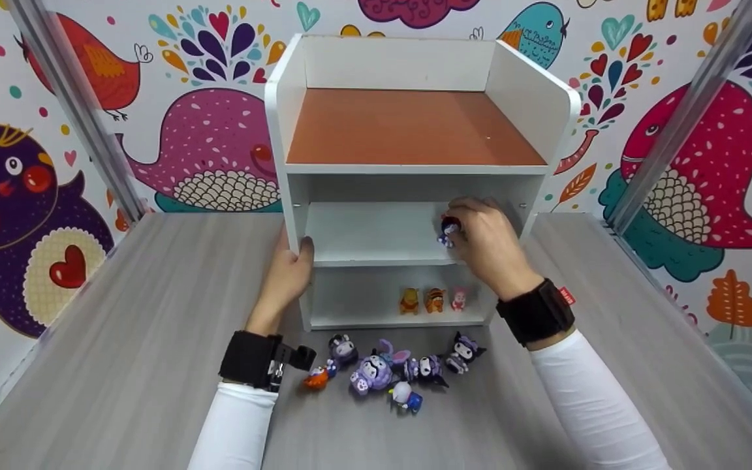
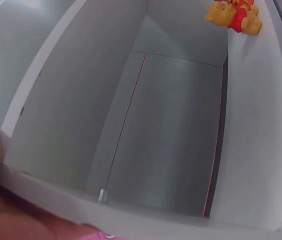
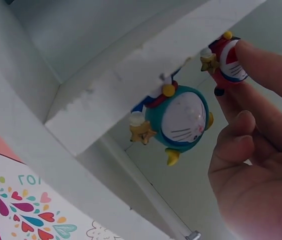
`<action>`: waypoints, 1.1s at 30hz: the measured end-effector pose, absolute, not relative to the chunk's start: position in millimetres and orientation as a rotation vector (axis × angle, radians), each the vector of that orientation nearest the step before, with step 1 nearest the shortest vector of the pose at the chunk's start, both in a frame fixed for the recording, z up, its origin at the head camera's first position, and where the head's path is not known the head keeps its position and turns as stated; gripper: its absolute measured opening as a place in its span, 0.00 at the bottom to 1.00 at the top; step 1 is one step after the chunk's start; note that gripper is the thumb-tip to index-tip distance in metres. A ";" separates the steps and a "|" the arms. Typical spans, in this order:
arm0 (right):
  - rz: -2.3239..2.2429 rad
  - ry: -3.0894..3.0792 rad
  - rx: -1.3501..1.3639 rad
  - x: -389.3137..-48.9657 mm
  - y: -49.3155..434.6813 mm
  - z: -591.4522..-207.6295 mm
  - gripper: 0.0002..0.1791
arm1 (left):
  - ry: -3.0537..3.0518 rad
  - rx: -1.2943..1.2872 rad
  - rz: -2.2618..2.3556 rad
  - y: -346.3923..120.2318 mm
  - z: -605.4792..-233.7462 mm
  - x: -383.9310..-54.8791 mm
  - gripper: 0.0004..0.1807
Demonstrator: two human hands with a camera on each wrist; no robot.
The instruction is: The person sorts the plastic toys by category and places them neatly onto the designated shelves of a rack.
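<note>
A white shelf unit [image 1: 415,169] stands in front of me. With thumb and fingers my left hand [image 1: 290,269] grips the front edge of its left side panel; most fingers are hidden outside the panel. At the right end of the middle shelf, my right hand [image 1: 488,245] pinches a small figurine [image 3: 231,60] with a red hood, a whiskered white face and a gold star. Beside it, in the right wrist view, a teal-hooded figurine [image 3: 183,120] with a similar star stands near the shelf's front edge. The right hand hides this one in the head view.
On the bottom shelf stand a yellow bear figurine [image 1: 409,301], a tiger figurine [image 1: 435,300] and a pink piglet figurine [image 1: 459,299]. Several figurines lie before the unit, among them a purple one [image 1: 373,374] and a white-headed one [image 1: 405,397]. Patterned walls [image 1: 213,150] surround the table.
</note>
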State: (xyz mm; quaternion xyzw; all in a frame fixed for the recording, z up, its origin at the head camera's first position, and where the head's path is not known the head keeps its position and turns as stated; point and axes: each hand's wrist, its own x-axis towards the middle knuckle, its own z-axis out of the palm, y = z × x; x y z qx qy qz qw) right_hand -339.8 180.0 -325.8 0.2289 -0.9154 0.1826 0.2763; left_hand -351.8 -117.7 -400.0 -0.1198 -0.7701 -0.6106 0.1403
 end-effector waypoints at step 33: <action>0.677 -2.531 0.942 -283.8 176.7 -368.3 0.07 | -2.219 -0.356 -1.755 -118.1 -400.7 -353.1 0.34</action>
